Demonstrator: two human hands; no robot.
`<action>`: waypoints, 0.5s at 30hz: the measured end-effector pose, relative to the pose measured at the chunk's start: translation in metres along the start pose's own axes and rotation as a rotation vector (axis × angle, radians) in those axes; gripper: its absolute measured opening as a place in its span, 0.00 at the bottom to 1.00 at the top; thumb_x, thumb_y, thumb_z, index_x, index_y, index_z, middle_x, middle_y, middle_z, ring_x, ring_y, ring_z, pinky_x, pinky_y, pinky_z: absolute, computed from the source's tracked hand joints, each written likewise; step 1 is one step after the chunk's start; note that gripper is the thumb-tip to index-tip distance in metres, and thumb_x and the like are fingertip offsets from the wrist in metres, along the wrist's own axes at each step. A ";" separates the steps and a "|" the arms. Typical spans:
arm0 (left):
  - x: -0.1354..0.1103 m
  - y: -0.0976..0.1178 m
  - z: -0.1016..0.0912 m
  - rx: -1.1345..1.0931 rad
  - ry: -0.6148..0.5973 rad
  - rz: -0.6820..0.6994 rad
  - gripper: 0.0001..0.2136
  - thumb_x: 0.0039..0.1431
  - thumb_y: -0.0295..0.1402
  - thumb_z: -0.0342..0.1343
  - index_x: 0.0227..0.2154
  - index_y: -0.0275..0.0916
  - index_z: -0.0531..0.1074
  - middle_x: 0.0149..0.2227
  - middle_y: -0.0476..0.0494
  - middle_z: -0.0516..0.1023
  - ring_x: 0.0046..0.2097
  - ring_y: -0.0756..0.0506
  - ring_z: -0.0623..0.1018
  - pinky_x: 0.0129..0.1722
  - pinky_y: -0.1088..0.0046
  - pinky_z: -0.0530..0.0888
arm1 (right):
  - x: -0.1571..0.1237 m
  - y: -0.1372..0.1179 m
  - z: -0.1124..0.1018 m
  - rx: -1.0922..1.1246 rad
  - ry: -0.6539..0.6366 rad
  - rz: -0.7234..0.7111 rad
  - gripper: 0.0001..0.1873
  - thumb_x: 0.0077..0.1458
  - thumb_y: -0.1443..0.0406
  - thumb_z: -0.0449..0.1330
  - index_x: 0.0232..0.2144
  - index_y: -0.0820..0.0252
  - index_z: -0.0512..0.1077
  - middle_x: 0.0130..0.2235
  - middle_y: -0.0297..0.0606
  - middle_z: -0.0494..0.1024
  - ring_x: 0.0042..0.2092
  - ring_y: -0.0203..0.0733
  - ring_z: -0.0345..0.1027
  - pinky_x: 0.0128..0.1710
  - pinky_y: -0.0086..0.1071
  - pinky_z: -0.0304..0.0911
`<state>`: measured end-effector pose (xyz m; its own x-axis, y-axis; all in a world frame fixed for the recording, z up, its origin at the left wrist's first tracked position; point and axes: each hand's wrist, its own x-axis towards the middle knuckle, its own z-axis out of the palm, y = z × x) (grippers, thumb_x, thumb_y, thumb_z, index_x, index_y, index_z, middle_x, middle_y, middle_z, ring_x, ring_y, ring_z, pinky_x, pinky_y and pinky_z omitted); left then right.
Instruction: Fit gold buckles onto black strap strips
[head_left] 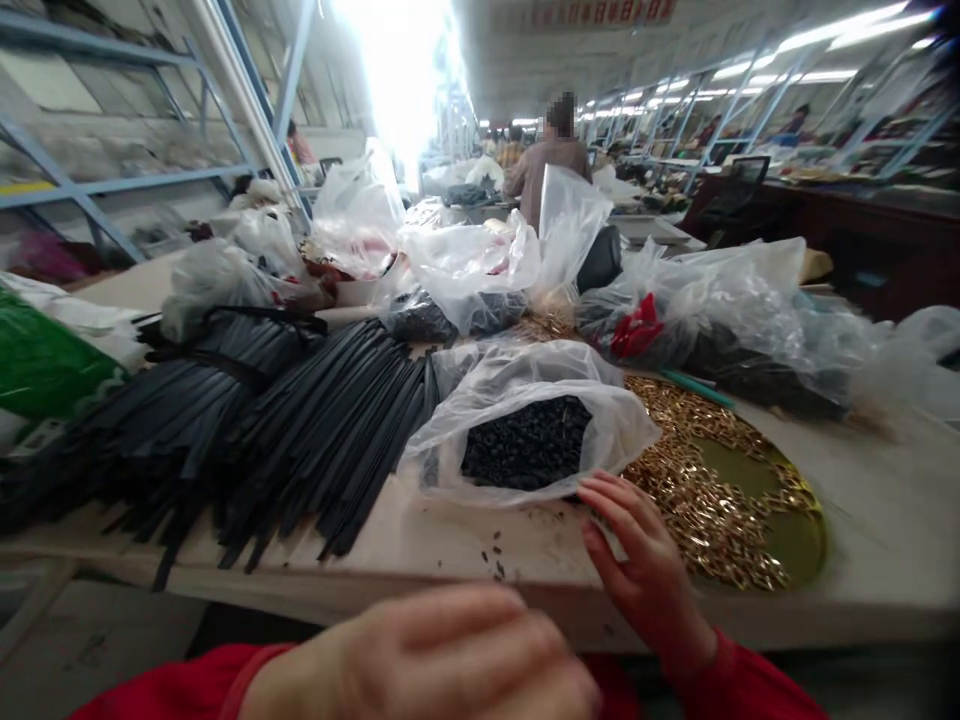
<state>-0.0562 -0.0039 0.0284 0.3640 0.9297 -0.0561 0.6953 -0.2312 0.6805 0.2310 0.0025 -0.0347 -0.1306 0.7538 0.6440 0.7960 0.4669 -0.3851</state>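
Observation:
My right hand (pixel 637 560) rests on the table's front edge with its fingers stretched out, touching the rim of a clear plastic bag (pixel 525 420) filled with small black parts (pixel 529 445). Nothing shows in its grip. My left hand (pixel 427 655) is close to the camera, below the table edge, blurred and curled into a loose fist; whether it holds anything is hidden. Both sleeves are red. A round tray (pixel 795 540) heaped with small gold metal pieces (pixel 697 490) lies just right of my right hand.
A large pile of long black strips (pixel 285 420) covers the table's left side. Several plastic bags (pixel 465 270) crowd the back, with a green bag (pixel 45 365) at far left. A person (pixel 547 160) stands farther along. Blue shelving (pixel 112 180) lines the left.

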 end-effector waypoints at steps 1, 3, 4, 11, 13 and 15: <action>0.024 -0.008 -0.007 0.033 0.015 0.009 0.10 0.55 0.39 0.46 0.35 0.49 0.72 0.36 0.46 0.76 0.42 0.42 0.74 0.41 0.62 0.72 | 0.006 -0.004 0.007 0.025 -0.030 -0.015 0.20 0.51 0.69 0.53 0.48 0.55 0.63 0.47 0.42 0.71 0.52 0.48 0.61 0.51 0.48 0.57; 0.071 -0.028 -0.023 0.272 0.035 0.018 0.11 0.56 0.35 0.45 0.35 0.43 0.72 0.39 0.42 0.75 0.44 0.43 0.73 0.46 0.65 0.68 | 0.015 -0.009 0.016 0.059 -0.065 -0.014 0.19 0.52 0.69 0.52 0.48 0.54 0.63 0.47 0.42 0.71 0.52 0.48 0.61 0.51 0.48 0.58; 0.091 -0.039 -0.031 0.450 0.074 -0.033 0.12 0.59 0.34 0.43 0.36 0.41 0.71 0.39 0.42 0.74 0.44 0.44 0.73 0.46 0.67 0.68 | 0.019 -0.010 0.018 0.070 -0.076 -0.003 0.19 0.52 0.69 0.52 0.48 0.54 0.63 0.47 0.42 0.71 0.51 0.48 0.62 0.50 0.47 0.59; 0.180 -0.095 -0.046 0.682 0.117 -0.351 0.11 0.58 0.35 0.49 0.37 0.32 0.69 0.38 0.37 0.74 0.40 0.44 0.75 0.38 0.68 0.70 | 0.038 -0.022 0.033 0.098 -0.172 -0.027 0.18 0.53 0.68 0.52 0.48 0.53 0.62 0.46 0.41 0.72 0.48 0.47 0.65 0.47 0.44 0.61; 0.189 -0.099 -0.041 0.680 0.100 -0.406 0.12 0.58 0.36 0.50 0.38 0.32 0.69 0.38 0.41 0.74 0.38 0.46 0.74 0.38 0.66 0.71 | 0.039 -0.023 0.038 0.103 -0.216 -0.042 0.19 0.53 0.69 0.52 0.48 0.53 0.62 0.45 0.40 0.73 0.47 0.47 0.66 0.47 0.44 0.62; 0.193 -0.100 -0.038 0.675 0.099 -0.438 0.13 0.58 0.37 0.50 0.39 0.33 0.68 0.38 0.42 0.73 0.37 0.47 0.74 0.37 0.66 0.71 | 0.038 -0.024 0.041 0.120 -0.242 -0.024 0.19 0.52 0.69 0.52 0.48 0.53 0.62 0.45 0.40 0.73 0.46 0.46 0.67 0.46 0.42 0.63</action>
<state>-0.0791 0.2094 -0.0226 -0.0621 0.9897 -0.1292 0.9976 0.0656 0.0228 0.1824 0.0391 -0.0282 -0.2978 0.8235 0.4829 0.7171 0.5269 -0.4563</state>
